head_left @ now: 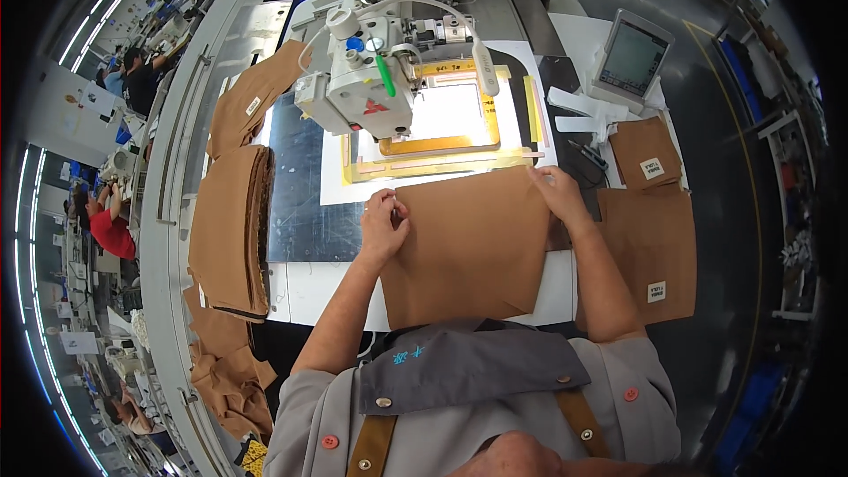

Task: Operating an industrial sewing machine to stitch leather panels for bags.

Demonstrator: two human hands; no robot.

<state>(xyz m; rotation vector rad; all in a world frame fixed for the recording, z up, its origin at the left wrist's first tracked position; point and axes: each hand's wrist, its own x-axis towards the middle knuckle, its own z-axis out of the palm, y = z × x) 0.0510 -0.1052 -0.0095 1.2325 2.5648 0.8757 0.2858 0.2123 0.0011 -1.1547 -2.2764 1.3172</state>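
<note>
Far left: a stack of brown cloth. The left hand, fingers curled, contacts the upper left corner of the cloth panel, positioned below the sewing machine's frame. The right hand contacts the upper right corner, fingers bent. Whether either hand grips cannot be determined.

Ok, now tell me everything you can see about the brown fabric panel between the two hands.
The brown fabric panel is a plain, matte, roughly four-sided piece that looks like woven cloth. It lies mostly flat and smooth, its near end narrower than its middle. It sits in front of the sewing machine, its far edge close to the yellow-taped border. The left hand touches its far left corner, the right hand its far right one. Its underside is hidden.
</note>
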